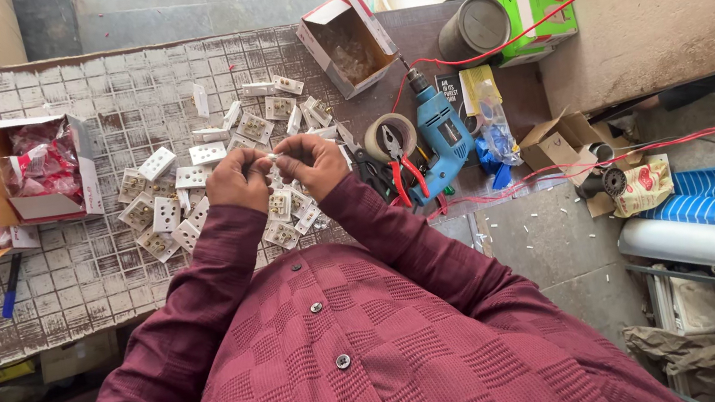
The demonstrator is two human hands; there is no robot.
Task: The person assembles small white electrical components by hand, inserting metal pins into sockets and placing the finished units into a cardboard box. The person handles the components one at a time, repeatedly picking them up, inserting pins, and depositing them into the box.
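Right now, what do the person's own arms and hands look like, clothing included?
Both arms wear long maroon sleeves with a woven checked texture, part of a buttoned shirt with dark round buttons down the front. The left hand and right hand are bare: no gloves show, nor any rings or watch.

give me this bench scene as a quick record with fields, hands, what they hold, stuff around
left hand: pinches a small white part, touching the right hand
right hand: pinches the same small white part
under hands: scattered white socket pieces on the tiled bench
right of hands: tape roll, red-handled pliers, blue drill
left: open box of red packets
behind: open empty carton
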